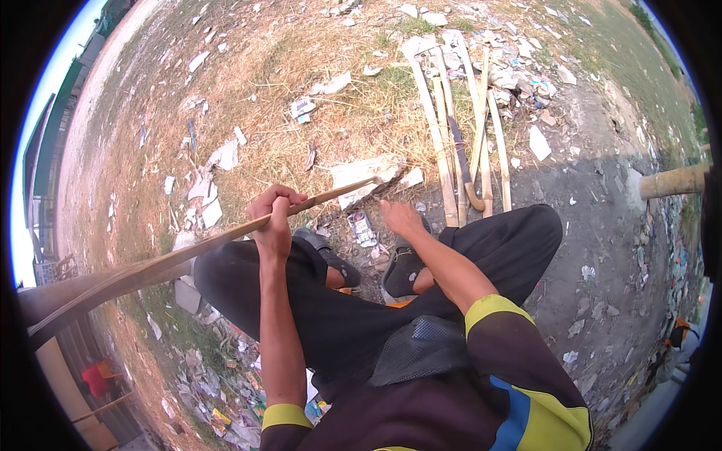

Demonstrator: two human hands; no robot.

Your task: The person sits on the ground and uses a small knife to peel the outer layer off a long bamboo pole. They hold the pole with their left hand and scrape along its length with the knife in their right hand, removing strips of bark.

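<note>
You are squatting on littered ground, holding one long bamboo strip across your knees.

Your left hand (272,218) is clamped around the bamboo strip (188,255), which runs from far out at your left to a tip just past the hand; your right hand (400,218) hangs open and empty over your sandalled foot (402,267), near that tip. You seem to be between strokes, and the next move likely needs a tool: a curved knife (462,161) lies well ahead among the pile of split bamboo (444,128). Scraps of paper (365,177) and your knees crowd the reach.
</note>
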